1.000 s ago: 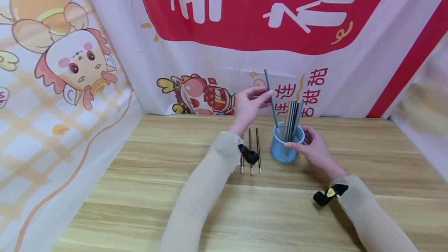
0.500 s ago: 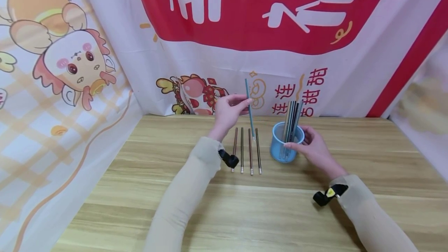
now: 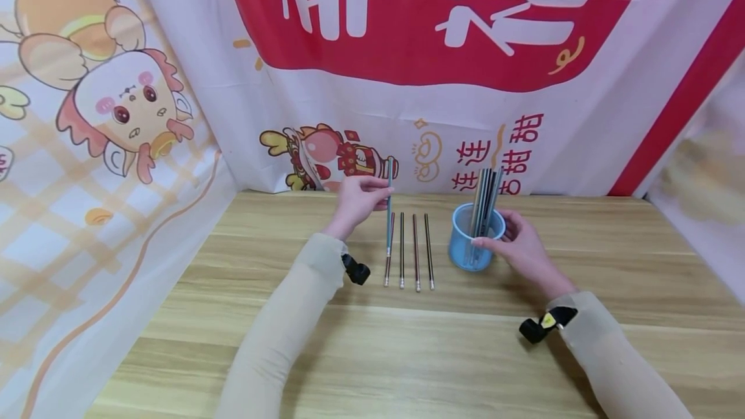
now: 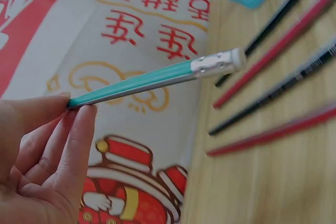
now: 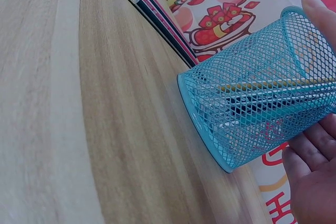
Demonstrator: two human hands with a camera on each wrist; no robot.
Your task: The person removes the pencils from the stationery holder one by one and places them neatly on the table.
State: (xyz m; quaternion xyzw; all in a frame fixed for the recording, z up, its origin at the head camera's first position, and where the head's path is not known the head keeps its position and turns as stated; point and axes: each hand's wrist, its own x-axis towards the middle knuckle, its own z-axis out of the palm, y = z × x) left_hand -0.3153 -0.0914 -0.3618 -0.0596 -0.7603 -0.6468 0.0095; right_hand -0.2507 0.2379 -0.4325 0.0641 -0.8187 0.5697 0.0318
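Note:
My left hand (image 3: 359, 204) pinches a teal pencil (image 4: 142, 82) between thumb and fingertips. In the head view the pencil is nearly upright with its eraser end down, overlapping the leftmost pencil on the table. Several dark and red pencils (image 3: 416, 257) lie there in a row, roughly parallel, erasers toward me. To their right stands a light blue mesh pencil cup (image 3: 462, 252), with several more pencils (image 3: 487, 196) leaning in it. My right hand (image 3: 526, 247) holds the cup from its right side, thumb at the near rim and fingers behind.
The wooden table (image 3: 407, 354) ends at the back against a white and red printed cloth (image 3: 442, 76). Another printed cloth (image 3: 192, 205) hangs along the left side. Black wrist cameras (image 3: 356, 270) sit on both cuffs.
My left hand has drawn the teal pencil out of the cup, carried it left past the row of pencils, and lowered it. The right hand stays on the cup.

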